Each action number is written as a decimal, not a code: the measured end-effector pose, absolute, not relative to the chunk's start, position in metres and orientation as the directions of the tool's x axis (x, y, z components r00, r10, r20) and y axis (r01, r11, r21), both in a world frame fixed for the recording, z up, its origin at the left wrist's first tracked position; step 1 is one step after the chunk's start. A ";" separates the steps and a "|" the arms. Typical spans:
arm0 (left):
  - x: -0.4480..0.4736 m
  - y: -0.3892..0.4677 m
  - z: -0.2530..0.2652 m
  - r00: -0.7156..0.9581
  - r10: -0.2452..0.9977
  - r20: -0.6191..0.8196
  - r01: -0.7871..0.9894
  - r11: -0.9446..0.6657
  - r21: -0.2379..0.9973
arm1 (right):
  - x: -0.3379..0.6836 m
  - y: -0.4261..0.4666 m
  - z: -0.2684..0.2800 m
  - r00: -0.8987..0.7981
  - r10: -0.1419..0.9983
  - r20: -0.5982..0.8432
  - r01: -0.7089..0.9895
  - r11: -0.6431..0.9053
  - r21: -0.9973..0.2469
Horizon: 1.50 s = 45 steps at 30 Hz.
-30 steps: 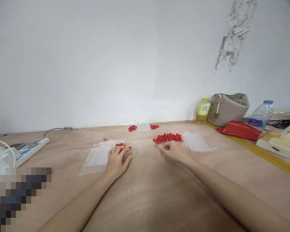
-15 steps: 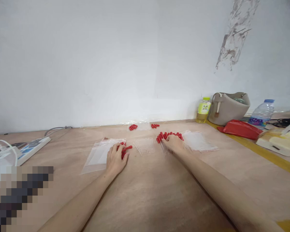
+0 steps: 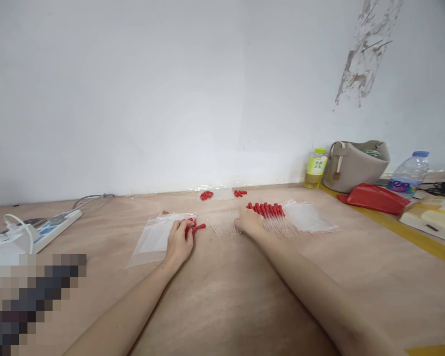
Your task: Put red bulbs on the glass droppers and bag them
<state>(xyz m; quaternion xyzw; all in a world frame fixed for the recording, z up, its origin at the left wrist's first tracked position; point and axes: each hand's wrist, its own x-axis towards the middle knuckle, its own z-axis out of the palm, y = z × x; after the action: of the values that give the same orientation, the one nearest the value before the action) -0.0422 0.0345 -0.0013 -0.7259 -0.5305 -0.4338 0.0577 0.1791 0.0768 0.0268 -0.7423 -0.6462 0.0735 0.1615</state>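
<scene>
My left hand (image 3: 180,241) is curled over a few red rubber dropper bulbs (image 3: 200,227) at the right edge of a clear plastic bag (image 3: 154,242); its fingers close on them, and part of the cluster is hidden. In the middle lies a row of thin clear glass tubes (image 3: 222,225). At that row's right end, the pinched fingertips of my right hand (image 3: 250,221) meet a tube, mostly covered by the hand. Just right of this hand, several droppers with red bulbs (image 3: 269,209) lie side by side, their glass stems towards me.
Small groups of red bulbs (image 3: 206,195) lie by the wall. On the right are another plastic bag (image 3: 307,217), a tea bottle (image 3: 315,169), a grey bag (image 3: 356,168), a red pouch (image 3: 373,199), a water bottle (image 3: 410,175) and a tissue pack (image 3: 430,220). A power strip (image 3: 57,230) sits left.
My right hand has moved left from the red-bulbed droppers to the end of the glass tube row, uncovering more of the droppers. My left hand stays at the red bulbs.
</scene>
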 end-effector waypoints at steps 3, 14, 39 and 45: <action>-0.040 0.033 0.000 0.054 0.701 0.711 0.797 -0.459 0.393 | 0.178 0.081 0.027 0.166 0.983 0.077 0.932 -0.131 -0.338; -0.018 0.015 0.003 0.166 0.557 0.814 0.682 -0.661 0.313 | 0.187 0.061 0.034 0.115 0.980 0.164 0.933 -0.050 -0.357; 0.007 -0.009 0.003 0.493 0.649 0.580 0.642 -0.721 0.261 | 0.220 -0.018 -0.005 -0.481 0.671 0.565 0.653 0.704 -0.281; 0.008 -0.011 0.002 0.519 0.654 0.551 0.584 -0.741 0.330 | 0.219 -0.020 -0.003 -0.503 0.660 0.558 0.648 0.715 -0.262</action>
<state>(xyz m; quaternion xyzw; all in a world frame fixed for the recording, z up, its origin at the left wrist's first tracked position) 0.0079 -0.0106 0.0018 -0.8699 -0.3559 -0.3377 -0.0514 0.2190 -0.0203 -0.0029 -0.3772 -0.8668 0.0091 0.3259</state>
